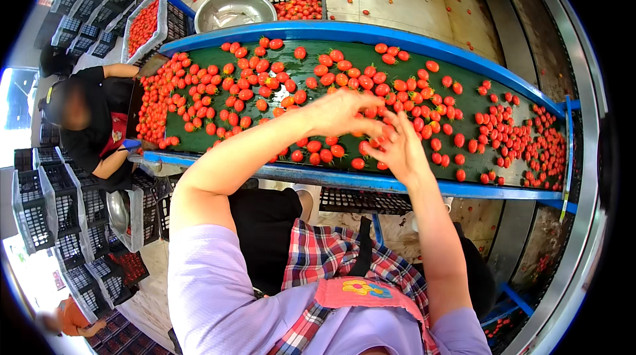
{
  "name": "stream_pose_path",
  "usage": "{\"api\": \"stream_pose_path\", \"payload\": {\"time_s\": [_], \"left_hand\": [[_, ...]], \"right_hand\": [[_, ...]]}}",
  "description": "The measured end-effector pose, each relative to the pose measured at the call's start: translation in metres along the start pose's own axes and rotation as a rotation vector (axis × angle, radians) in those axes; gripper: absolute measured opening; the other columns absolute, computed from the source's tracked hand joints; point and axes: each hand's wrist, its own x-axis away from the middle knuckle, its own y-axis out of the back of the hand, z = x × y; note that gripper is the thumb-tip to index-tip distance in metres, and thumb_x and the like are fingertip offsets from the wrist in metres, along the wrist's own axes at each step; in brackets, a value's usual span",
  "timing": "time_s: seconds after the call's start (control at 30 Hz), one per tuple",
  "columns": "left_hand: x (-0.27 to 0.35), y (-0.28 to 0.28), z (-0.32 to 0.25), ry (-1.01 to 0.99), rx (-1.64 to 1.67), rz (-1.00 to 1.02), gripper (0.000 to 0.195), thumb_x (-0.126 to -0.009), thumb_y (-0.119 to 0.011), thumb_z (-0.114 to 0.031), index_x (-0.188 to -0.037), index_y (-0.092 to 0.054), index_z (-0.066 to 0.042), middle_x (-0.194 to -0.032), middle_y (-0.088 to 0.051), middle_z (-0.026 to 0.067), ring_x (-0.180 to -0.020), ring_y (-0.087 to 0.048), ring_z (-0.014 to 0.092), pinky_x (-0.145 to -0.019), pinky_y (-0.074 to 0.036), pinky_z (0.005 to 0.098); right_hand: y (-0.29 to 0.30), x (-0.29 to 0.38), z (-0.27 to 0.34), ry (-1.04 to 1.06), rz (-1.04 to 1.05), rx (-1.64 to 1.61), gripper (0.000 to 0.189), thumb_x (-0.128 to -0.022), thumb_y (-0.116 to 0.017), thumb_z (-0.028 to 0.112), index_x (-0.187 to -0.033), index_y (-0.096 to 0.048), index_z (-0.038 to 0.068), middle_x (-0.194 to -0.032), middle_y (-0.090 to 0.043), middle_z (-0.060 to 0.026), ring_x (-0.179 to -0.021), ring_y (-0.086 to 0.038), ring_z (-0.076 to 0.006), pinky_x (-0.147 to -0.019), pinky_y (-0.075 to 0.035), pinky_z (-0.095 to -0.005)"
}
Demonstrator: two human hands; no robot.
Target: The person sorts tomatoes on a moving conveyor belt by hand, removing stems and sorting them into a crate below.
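Note:
Cherry tomatoes (367, 82), red with some green stems, lie scattered over a green conveyor belt (293, 59) with blue side rails. Low over the belt's middle, my left hand (343, 114) reaches in from the left, its fingers curved and pointing right. My right hand (402, 154) meets it from the near side, fingertips close to those of the left. Red tomatoes show between and under the fingers. Blur and overlap hide whether either hand grips one or only hovers over them.
A co-worker (94, 121) stands at the belt's left end, beside densely massed tomatoes. Behind the far rail (348, 29) are a steel bowl (236, 10) and a black crate (323, 2) of tomatoes. Stacked crates (64, 206) fill the left. A metal frame (591, 106) curves along the right.

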Motion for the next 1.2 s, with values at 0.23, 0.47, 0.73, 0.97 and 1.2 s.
{"api": "stream_pose_path", "payload": {"time_s": [0.23,0.47,0.73,0.97,1.2], "left_hand": [[0.052,0.022,0.158,0.601,-0.841,-0.358,0.055,-0.089,-0.038,-0.049,-0.137,-0.031,-0.022,-0.143,-0.023,0.0165,-0.132,-0.015,0.04,-0.1,-0.012,0.0625],[0.003,-0.035,0.089,0.077,-0.726,-0.44,0.059,-0.084,-0.052,-0.042,-0.131,-0.038,-0.01,-0.137,-0.03,0.0158,-0.13,-0.022,0.034,-0.105,-0.017,0.0515],[-0.039,-0.039,0.065,0.289,-0.503,-0.444,0.04,-0.07,-0.066,-0.019,-0.108,-0.055,-0.013,-0.109,-0.053,0.0087,-0.103,-0.044,0.032,-0.088,-0.035,0.044],[-0.054,-0.05,0.055,0.37,-0.233,-0.51,0.041,-0.061,-0.06,-0.001,-0.099,-0.055,-0.015,-0.101,-0.056,0.0046,-0.1,-0.045,0.029,-0.084,-0.034,0.0411],[-0.049,-0.045,0.064,0.217,-0.349,-0.525,0.034,-0.065,-0.068,-0.004,-0.097,-0.058,-0.01,-0.09,-0.056,0.0059,-0.085,-0.057,0.019,-0.079,-0.044,0.0325]], "right_hand": [[0.035,0.03,0.008,-0.122,0.211,0.532,0.014,-0.087,-0.057,0.02,-0.089,-0.054,0.007,-0.078,-0.056,-0.0002,-0.061,-0.048,-0.0065,-0.052,-0.038,-0.0204],[0.142,0.071,0.011,-0.792,0.457,1.354,0.025,-0.083,-0.061,0.024,-0.098,-0.058,0.004,-0.081,-0.059,-0.0032,-0.066,-0.054,-0.0093,-0.06,-0.045,-0.0235],[0.192,0.056,-0.021,-0.33,0.186,1.688,0.057,-0.079,-0.061,0.034,-0.126,-0.044,0.008,-0.115,-0.056,-0.0176,-0.109,-0.052,-0.0295,-0.092,-0.04,-0.0352],[0.096,0.067,0.059,-0.401,0.532,1.177,0.032,-0.087,-0.054,0.024,-0.113,-0.055,0.004,-0.102,-0.061,-0.0053,-0.09,-0.056,-0.0123,-0.074,-0.048,-0.0278],[0.066,0.015,0.047,0.113,0.02,0.487,0.035,-0.088,-0.055,0.028,-0.113,-0.049,0.004,-0.105,-0.055,-0.008,-0.096,-0.055,-0.0163,-0.081,-0.048,-0.032]]}}
